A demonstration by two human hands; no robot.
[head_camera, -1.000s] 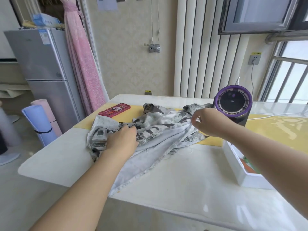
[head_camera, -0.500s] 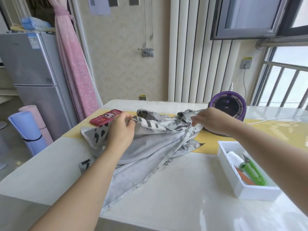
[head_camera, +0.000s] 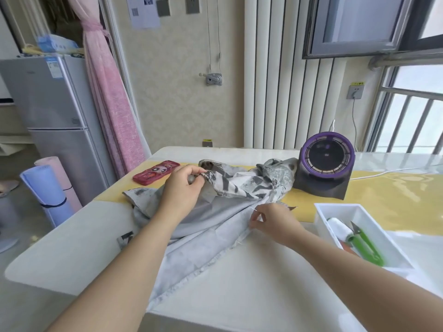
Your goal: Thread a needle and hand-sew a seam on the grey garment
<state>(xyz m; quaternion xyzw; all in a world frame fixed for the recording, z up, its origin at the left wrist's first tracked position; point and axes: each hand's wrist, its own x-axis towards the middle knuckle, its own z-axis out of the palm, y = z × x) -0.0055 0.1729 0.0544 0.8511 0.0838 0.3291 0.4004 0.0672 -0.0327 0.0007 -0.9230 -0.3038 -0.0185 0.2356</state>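
Where the pale, glossy tabletop rounds off at its left corner, a silver fridge, a pink curtain and two rolled mats stand on the floor beyond. A yellow strip crosses the tabletop's far half, and a red phone lies on it near the far left corner. The left hand, fingers curled, grips a fold of the garment toward the far edge. The right hand pinches the cloth's frayed edge near the middle, thumb against fingertips; a thin pale sliver beside them is too fine to identify. Crumpled across the middle, the garment is soft grey, plain on one face and zigzag-printed on the other, and one raw edge trails to the near edge. A round purple-rimmed fan stands just behind it. Toward the right edge, a white rectangular tray holds a white spool and green snips.
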